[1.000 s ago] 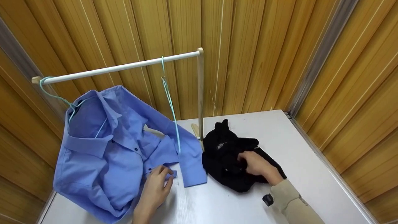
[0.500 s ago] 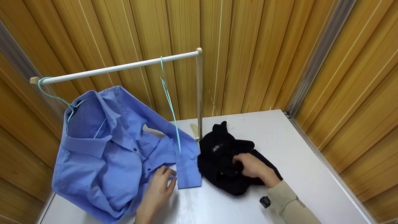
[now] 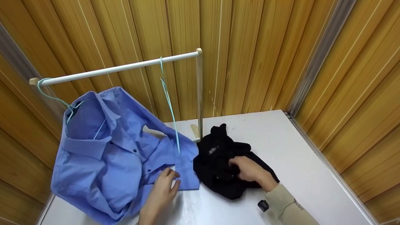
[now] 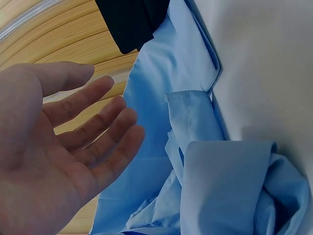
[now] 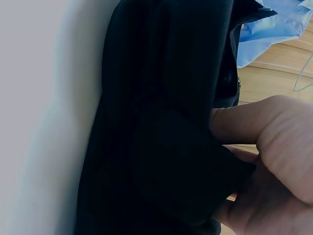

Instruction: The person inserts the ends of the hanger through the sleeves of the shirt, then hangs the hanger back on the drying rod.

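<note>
A blue button-up shirt (image 3: pixel 122 168) hangs at the left, one sleeve (image 3: pixel 187 168) trailing on the white table. Beside its lower front, my left hand (image 3: pixel 161 190) has relaxed, slightly bent fingers; the left wrist view shows its palm (image 4: pixel 49 181) holding nothing, apart from the fabric. A crumpled black garment (image 3: pixel 215 184) lies right of the sleeve and covers part of the cuff area. My right hand (image 3: pixel 251 172) pinches a fold of it; in the right wrist view, black cloth (image 5: pixel 171 161) sits between thumb (image 5: pixel 239 122) and fingers. What kind of garment is unclear.
A rack with a white bar (image 3: pixel 131 66) and an upright post (image 3: pixel 199 93) stands behind the clothes. On the bar hangs a bare teal hanger (image 3: pixel 162 75), its lower end over the sleeve. Wood-patterned walls (image 3: pixel 250 56) enclose the white table (image 3: pixel 300 162).
My right hand has shifted left and slightly nearer, dragging the black garment along against the blue sleeve. The sleeve's end has moved left. My left hand has moved slightly right.
</note>
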Demonstrator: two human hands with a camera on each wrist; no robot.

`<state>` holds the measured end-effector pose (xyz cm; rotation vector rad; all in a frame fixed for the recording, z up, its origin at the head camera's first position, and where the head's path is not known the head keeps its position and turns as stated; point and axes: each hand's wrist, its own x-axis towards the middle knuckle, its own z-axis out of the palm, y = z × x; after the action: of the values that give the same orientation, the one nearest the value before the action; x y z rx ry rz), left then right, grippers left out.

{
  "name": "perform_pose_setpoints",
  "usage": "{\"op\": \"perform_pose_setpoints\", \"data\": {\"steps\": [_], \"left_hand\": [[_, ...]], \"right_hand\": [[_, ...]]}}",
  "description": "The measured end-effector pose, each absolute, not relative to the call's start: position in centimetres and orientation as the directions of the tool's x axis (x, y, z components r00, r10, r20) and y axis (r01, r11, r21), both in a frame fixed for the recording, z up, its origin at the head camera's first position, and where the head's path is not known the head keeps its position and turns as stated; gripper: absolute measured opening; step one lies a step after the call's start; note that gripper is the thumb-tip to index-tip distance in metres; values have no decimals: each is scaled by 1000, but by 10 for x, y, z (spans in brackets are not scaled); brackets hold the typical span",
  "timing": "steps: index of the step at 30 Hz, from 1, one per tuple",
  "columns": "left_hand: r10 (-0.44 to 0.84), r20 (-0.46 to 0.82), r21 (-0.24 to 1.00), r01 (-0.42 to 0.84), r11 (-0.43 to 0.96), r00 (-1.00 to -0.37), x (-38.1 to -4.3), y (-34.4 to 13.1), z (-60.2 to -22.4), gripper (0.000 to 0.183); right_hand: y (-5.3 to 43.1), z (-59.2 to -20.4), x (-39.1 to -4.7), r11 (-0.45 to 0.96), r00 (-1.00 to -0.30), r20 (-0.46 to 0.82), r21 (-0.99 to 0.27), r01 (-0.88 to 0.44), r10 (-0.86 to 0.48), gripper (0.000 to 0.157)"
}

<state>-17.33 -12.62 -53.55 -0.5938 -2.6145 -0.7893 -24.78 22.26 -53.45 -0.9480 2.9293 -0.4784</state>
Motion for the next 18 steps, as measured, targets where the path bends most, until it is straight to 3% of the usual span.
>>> {"op": "perform_pose_setpoints", "data": {"steps": [7, 18], "left_hand": [[333, 463, 433, 537, 723, -821, -174, -122, -540, 11], [338, 400, 555, 519, 650, -852, -179, -109, -541, 24]], "right_hand": [[216, -536, -246, 751, -799, 85, -293, -591, -596, 43], [203, -537, -246, 708, -762, 123, -301, -639, -636, 41]]}}
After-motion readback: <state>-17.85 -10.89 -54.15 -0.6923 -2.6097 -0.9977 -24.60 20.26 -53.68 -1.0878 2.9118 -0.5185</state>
